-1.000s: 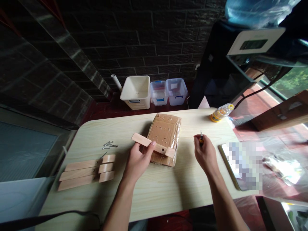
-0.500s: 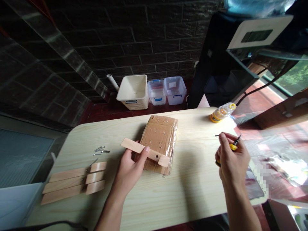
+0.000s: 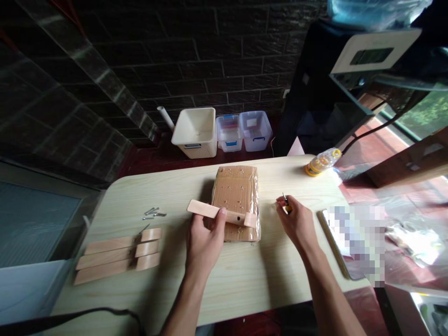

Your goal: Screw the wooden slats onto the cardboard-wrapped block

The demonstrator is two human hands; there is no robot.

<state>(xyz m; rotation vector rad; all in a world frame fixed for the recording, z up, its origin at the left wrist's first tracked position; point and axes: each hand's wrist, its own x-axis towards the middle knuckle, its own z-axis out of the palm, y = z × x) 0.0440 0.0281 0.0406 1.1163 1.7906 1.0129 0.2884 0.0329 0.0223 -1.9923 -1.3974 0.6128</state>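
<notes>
My left hand (image 3: pixel 206 238) is closed on a thin wooden strip (image 3: pixel 203 208), thumb on top and fingers below. The strip has a dark hole and a small block at its right end, and lies over the lower part of a taped cardboard box (image 3: pixel 231 179) pitted with small holes. To the box's right is my right hand (image 3: pixel 296 217), closed around a short yellow and black screwdriver (image 3: pixel 287 205) whose tip points up. Its thumb and forefinger pinch a small screw, blurred now. Several similar wooden pieces (image 3: pixel 108 259) lie at the left, with several loose screws (image 3: pixel 154 213) above them.
A clear bottle with a yellow base (image 3: pixel 320 162) stands at the table's back right. A flat pale-screened device (image 3: pixel 336 242), partly pixelated, lies on the right edge. Behind the table are a cream bin (image 3: pixel 196 149) and two clear plastic boxes (image 3: pixel 255 133).
My right hand has moved left toward the box, with the screwdriver and screw in it. My left hand and the wooden strip have shifted slightly right and up.
</notes>
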